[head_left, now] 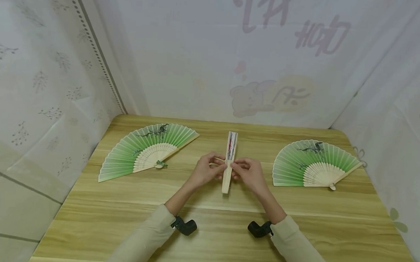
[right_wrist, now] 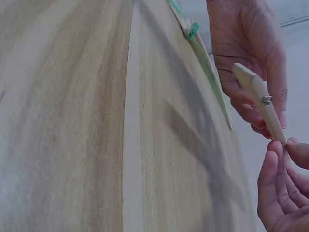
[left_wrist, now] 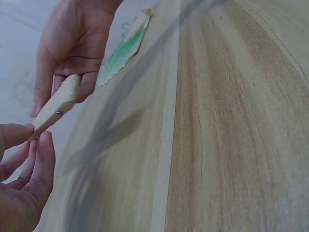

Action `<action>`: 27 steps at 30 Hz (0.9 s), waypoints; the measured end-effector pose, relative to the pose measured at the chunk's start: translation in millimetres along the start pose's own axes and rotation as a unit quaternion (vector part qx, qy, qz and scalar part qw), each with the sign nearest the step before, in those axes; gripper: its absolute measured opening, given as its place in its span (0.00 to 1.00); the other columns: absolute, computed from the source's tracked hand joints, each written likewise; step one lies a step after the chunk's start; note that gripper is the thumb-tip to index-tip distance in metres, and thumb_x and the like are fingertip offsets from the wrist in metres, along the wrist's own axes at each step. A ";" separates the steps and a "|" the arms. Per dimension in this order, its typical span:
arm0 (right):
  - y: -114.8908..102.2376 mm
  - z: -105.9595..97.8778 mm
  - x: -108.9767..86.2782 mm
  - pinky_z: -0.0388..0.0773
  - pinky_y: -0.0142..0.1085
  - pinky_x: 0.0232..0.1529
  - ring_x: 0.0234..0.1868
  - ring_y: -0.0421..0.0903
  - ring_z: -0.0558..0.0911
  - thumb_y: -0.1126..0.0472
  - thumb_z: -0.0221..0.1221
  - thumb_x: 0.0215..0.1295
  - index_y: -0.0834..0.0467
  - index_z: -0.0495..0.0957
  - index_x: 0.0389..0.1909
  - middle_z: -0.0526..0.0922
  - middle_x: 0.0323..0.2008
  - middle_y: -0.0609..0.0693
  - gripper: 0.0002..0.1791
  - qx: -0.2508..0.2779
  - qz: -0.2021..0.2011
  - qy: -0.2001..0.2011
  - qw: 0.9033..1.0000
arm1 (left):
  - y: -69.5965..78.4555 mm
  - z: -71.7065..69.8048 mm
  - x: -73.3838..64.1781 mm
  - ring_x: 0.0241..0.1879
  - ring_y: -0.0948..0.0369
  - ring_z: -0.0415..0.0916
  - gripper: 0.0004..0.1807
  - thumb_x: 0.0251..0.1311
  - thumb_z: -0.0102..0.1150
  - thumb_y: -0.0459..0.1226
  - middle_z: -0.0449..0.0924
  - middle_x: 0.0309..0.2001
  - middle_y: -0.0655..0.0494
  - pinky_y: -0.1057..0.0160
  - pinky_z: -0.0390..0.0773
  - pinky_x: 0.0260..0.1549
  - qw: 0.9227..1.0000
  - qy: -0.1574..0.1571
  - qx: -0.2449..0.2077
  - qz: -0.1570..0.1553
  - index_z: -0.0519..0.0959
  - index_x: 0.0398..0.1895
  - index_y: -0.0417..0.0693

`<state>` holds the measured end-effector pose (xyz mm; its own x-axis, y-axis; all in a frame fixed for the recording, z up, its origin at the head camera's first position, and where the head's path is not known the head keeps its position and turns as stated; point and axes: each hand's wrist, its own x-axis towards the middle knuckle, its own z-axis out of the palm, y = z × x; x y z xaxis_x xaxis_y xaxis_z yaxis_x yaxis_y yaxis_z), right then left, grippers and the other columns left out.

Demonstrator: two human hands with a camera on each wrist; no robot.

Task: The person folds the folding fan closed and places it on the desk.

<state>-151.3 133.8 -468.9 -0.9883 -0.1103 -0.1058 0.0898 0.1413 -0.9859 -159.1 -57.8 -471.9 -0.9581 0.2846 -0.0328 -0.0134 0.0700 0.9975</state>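
Observation:
A folded hand fan (head_left: 232, 145) with pale ribs and a red-and-dark print on its edge is held upright above the middle of the table. My left hand (head_left: 207, 170) pinches its left side between thumb and fingers. From the other side my right hand (head_left: 249, 172) pinches it at about the same height. The wrist views show the rib end of the folded fan (left_wrist: 60, 104) with a small metal rivet, both hands around it. Its printed leaf is hidden in the wrist views.
A spread green fan (head_left: 156, 148) with a dark branch print lies at the table's left, a green cord at its pivot. Another spread green fan (head_left: 315, 163) lies at the right. The wooden table (head_left: 219, 241) backs onto a patterned white cloth (head_left: 185, 59).

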 end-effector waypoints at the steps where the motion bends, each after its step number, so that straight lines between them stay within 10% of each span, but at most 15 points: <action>1: -0.1 -0.1 0.8 0.86 0.47 0.36 0.32 0.54 0.86 0.68 0.65 0.69 0.72 0.81 0.47 0.86 0.35 0.60 0.12 0.000 -0.004 0.004 1.000 | 0.1 0.7 0.4 0.31 0.46 0.84 0.16 0.66 0.64 0.26 0.81 0.44 0.37 0.43 0.85 0.35 1.000 0.002 -0.001 0.000 0.77 0.55 0.31; 27: 20.0 -9.0 5.9 0.86 0.46 0.37 0.36 0.53 0.86 0.71 0.67 0.66 0.76 0.77 0.52 0.84 0.41 0.65 0.18 0.014 -0.008 -0.048 0.999 | -11.7 8.2 4.8 0.29 0.48 0.84 0.16 0.65 0.65 0.26 0.81 0.41 0.43 0.56 0.86 0.27 0.997 0.012 0.073 -0.021 0.76 0.54 0.31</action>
<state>-156.4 144.9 -488.0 -0.9731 -0.2069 -0.1014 0.0795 0.1114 -0.9906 -161.2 -49.4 -484.2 -0.9642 0.2556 -0.0707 -0.0134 0.2194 0.9755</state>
